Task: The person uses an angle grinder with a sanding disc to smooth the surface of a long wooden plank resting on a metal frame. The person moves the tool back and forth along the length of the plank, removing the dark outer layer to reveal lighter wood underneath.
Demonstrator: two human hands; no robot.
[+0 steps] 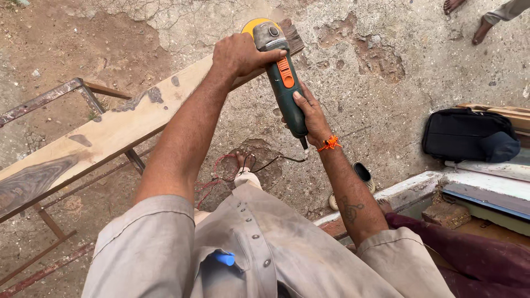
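A green angle grinder [284, 83] with an orange switch and a yellow disc guard rests its head on the far end of a long wooden plank [105, 135]. My left hand [240, 54] grips the grinder's grey head from above. My right hand [309, 113] wraps the rear of its green body; an orange thread band circles that wrist. The plank lies diagonally across a rusty metal frame [49, 99]. The grinder's black cord [276, 160] trails down toward the ground.
A black bag [469, 135] sits at the right on stacked boards. White painted wooden pieces [480, 185] lie at lower right. Another person's bare feet [469, 19] stand at the top right. A sandal [362, 172] and red wires [218, 171] lie on cracked concrete.
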